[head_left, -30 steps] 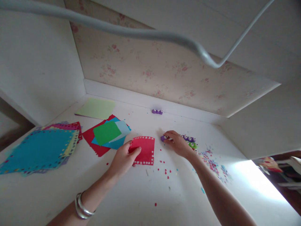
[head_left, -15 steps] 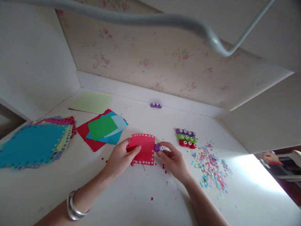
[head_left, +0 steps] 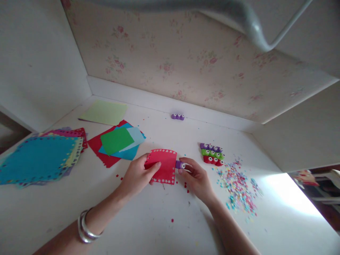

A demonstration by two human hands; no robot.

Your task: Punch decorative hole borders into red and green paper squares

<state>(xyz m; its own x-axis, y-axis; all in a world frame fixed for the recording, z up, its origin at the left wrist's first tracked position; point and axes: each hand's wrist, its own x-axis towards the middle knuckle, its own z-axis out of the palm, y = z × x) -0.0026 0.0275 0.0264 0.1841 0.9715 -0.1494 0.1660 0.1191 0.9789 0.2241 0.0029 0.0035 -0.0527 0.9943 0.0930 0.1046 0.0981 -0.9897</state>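
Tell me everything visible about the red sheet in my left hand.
The red sheet is roughly square and looks like paper. Small cut-outs line its top and bottom and part of its right edge. The left hand pinches its left side, partly hiding it; the purple punch in the right hand appears to meet its right edge.

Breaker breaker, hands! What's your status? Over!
Left hand holding red paper. Right hand gripping purple punch at paper's right edge. Shapes cut along paper's top and bottom. Nothing seen blocking them; confetti pile off to the right.
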